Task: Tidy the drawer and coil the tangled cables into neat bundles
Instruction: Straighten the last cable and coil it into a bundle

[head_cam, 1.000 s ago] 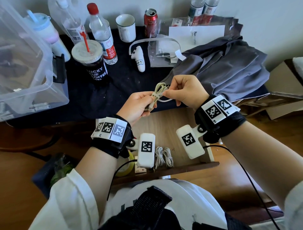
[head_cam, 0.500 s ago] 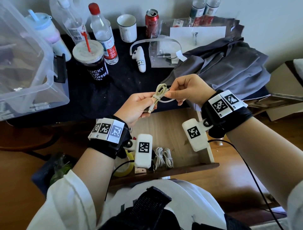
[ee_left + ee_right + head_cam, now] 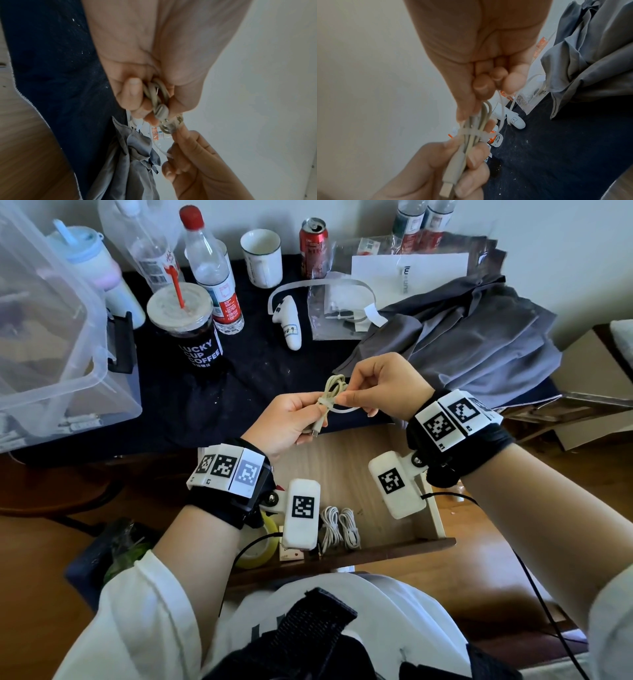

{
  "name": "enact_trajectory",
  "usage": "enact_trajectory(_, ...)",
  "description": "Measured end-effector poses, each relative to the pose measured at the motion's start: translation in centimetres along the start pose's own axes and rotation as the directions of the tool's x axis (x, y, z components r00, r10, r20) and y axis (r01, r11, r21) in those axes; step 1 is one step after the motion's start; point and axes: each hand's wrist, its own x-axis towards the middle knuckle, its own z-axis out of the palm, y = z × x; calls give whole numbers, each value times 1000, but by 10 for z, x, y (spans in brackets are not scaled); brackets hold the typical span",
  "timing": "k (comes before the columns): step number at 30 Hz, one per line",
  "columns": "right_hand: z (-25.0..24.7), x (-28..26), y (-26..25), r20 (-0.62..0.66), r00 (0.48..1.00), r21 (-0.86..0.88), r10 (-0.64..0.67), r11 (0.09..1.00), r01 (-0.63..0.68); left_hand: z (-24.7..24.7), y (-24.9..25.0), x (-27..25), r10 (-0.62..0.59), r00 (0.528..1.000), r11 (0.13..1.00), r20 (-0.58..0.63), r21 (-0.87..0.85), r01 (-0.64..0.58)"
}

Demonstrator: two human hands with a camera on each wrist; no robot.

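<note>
Above the open wooden drawer, the left hand clamps the folded beige cable bundle so its loops stay gathered, while the right hand pinches the translucent plastic tie circling its middle, apparently to cinch it.

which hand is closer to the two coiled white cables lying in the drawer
Left. The left hand holds the beige cable almost straight above the coiled white cables; the right hand pinches its tie farther off to the right.
</note>
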Motion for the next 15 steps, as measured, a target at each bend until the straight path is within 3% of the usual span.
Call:
enact_trajectory(5,-8,-2,-2,97,995,109,5,994,-15,1,4,0,5,1000,1000,3,27,-5)
enact_trajectory(10,-12,-4,4,54,998,262,26,964,-39,0,4,0,20,1000,998,-18,51,-19)
enact_trajectory(15,-9,-3,1,28,1000,101,-1,995,-2,4,8,0,19,1000,996,-20,88,-17)
